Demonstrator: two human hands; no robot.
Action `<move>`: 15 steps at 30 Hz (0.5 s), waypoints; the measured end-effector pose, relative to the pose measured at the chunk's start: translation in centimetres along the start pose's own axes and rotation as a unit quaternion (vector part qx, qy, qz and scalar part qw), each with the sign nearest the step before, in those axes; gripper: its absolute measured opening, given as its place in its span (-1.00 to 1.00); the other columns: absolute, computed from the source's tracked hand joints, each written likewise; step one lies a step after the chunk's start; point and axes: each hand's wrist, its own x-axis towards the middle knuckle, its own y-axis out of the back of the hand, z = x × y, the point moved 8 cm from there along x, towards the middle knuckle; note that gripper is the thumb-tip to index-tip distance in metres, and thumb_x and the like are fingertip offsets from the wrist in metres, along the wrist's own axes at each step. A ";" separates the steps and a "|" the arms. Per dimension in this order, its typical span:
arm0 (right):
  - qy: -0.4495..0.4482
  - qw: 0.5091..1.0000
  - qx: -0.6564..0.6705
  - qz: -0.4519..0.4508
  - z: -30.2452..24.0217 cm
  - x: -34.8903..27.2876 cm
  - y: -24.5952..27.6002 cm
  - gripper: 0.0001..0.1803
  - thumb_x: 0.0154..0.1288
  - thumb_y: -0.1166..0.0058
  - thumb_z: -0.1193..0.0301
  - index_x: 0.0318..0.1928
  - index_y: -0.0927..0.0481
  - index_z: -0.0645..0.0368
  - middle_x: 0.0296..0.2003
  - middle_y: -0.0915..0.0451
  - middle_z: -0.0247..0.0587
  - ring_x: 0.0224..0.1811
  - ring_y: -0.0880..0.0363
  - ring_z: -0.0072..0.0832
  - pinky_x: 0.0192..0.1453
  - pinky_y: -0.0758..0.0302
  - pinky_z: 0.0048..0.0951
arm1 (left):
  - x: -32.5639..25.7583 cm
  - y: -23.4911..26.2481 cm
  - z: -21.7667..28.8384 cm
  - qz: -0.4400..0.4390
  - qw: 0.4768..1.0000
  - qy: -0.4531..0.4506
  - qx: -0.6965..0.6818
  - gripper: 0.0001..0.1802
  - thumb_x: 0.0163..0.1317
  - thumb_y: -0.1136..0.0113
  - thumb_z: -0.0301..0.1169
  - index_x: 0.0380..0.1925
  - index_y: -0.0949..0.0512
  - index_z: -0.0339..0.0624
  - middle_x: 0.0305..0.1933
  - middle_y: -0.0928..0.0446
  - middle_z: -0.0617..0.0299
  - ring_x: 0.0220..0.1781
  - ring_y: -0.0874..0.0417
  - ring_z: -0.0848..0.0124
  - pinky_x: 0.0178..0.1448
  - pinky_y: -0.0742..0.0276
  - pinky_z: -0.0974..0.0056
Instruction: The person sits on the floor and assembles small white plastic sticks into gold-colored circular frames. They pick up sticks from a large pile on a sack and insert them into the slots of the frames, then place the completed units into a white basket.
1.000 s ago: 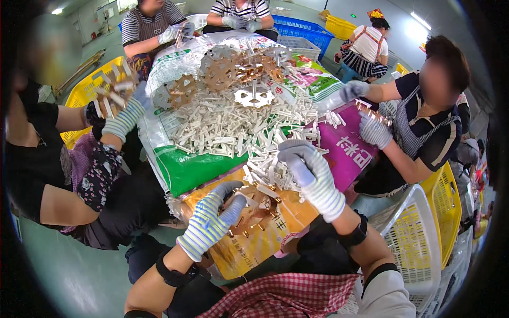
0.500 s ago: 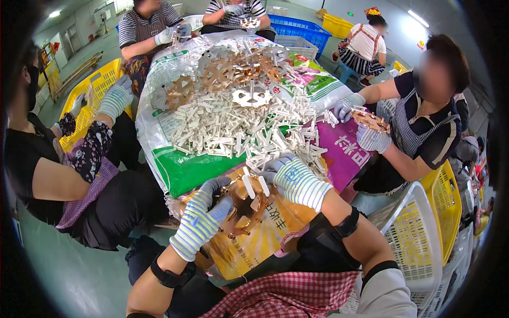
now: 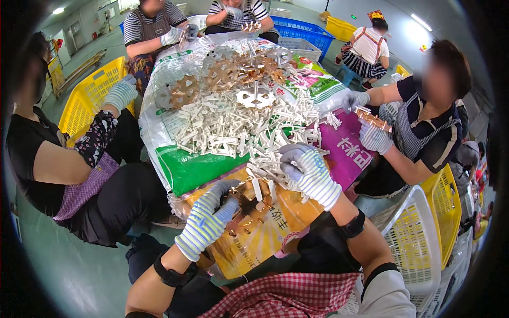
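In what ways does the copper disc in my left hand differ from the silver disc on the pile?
The copper disc is brownish; the silver disc is pale.
The copper disc is held in the left hand; the silver disc rests on the pile.
The copper disc carries white strips; the silver disc has an upright rod.
Both look shiny.

From my remote seat I see white gloves (image 3: 204, 225) striped blue and yellow-green, with grey fingers (image 3: 296, 152), a black band (image 3: 352, 226) on each wrist, a pale right sleeve (image 3: 389, 298) edged in black, and red-and-white checked cloth (image 3: 286, 294).
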 end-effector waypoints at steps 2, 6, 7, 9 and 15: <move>-0.054 0.988 0.141 0.038 -3.1 0.4 0.8 -0.84 0.20 -0.26 0.36 -0.25 -0.63 0.13 -0.07 -0.64 -0.09 0.05 -0.58 -0.14 0.23 -0.43 -0.16 | -0.1 0.0 0.2 -0.004 1.000 -0.008 -0.006 -0.54 0.37 -0.15 -0.44 0.24 -0.45 -0.34 -0.06 -0.57 0.20 -0.09 -0.58 0.51 0.03 -0.53 0.41; 0.063 0.981 0.182 0.004 -9.1 -0.1 -0.1 -0.81 0.19 -0.32 0.29 -0.30 -0.62 0.10 0.04 -0.57 -0.12 0.21 -0.49 -0.06 0.35 -0.33 -0.01 | -0.4 -0.8 1.7 -0.016 0.998 -0.053 0.016 -0.58 0.43 -0.08 -0.44 0.25 -0.46 -0.30 0.00 -0.58 0.21 0.00 -0.55 0.52 0.15 -0.50 0.38; 0.080 0.987 0.138 0.009 -9.6 -0.1 -0.4 -0.80 0.17 -0.33 0.28 -0.31 -0.62 0.09 0.05 -0.56 -0.14 0.22 -0.48 -0.05 0.36 -0.31 0.02 | -0.4 -0.9 1.7 -0.017 0.998 -0.056 0.024 -0.59 0.43 -0.08 -0.45 0.25 -0.46 -0.30 0.00 -0.58 0.22 -0.01 -0.56 0.52 0.14 -0.50 0.38; 0.115 0.992 0.046 0.018 -10.5 -0.3 -0.9 -0.77 0.14 -0.35 0.24 -0.33 -0.62 0.08 0.05 -0.56 -0.18 0.24 -0.46 -0.04 0.37 -0.29 0.08 | -0.6 -1.1 2.0 -0.020 0.997 -0.066 0.035 -0.58 0.43 -0.10 -0.43 0.25 -0.46 -0.31 -0.01 -0.58 0.22 -0.02 -0.55 0.52 0.13 -0.50 0.38; 0.124 0.992 0.012 0.010 -10.2 -0.6 -1.5 -0.77 0.10 -0.32 0.23 -0.34 -0.62 0.07 0.06 -0.55 -0.18 0.27 -0.44 -0.05 0.40 -0.24 0.11 | -0.7 -1.5 2.4 -0.026 0.996 -0.064 0.050 -0.55 0.40 -0.17 -0.42 0.25 -0.45 -0.33 -0.02 -0.58 0.18 -0.03 -0.55 0.50 0.12 -0.51 0.35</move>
